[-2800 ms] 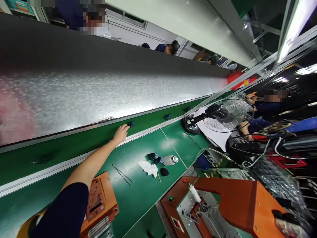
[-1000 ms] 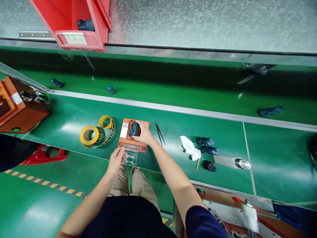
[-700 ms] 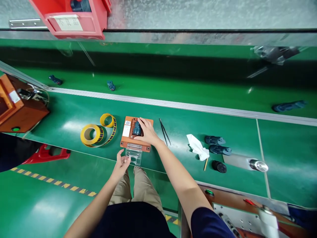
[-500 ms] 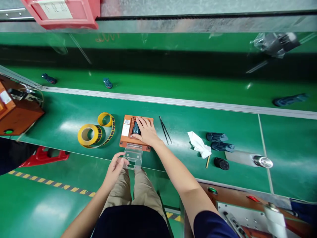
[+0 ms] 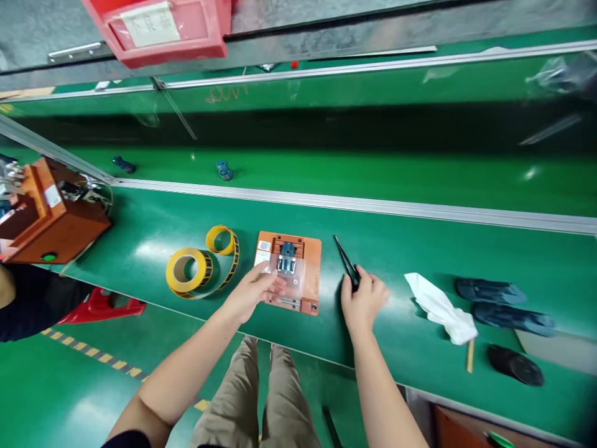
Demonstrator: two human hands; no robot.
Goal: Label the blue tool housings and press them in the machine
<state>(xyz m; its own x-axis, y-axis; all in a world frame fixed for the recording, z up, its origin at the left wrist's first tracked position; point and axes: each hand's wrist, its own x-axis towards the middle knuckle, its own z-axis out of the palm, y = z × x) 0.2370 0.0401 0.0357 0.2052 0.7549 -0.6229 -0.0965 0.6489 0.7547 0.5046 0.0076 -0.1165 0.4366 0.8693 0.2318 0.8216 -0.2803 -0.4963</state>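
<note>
With the dark part [image 5: 286,251] seated in the orange fixture [image 5: 310,274], left hand [image 5: 254,291] presses the clear cover [image 5: 291,274] flat; right hand [image 5: 362,300] grasps tweezers [image 5: 346,267], their use not yet begun.

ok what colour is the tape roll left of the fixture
Yellow with black stripes on the trailing strip: the tape roll, clearest in the head view.

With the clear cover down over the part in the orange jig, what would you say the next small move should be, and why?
Probably lift the black tweezers: the right hand already grips them on the table, while the left hand steadies the clear cover over the dark part seated in the orange jig.
</note>
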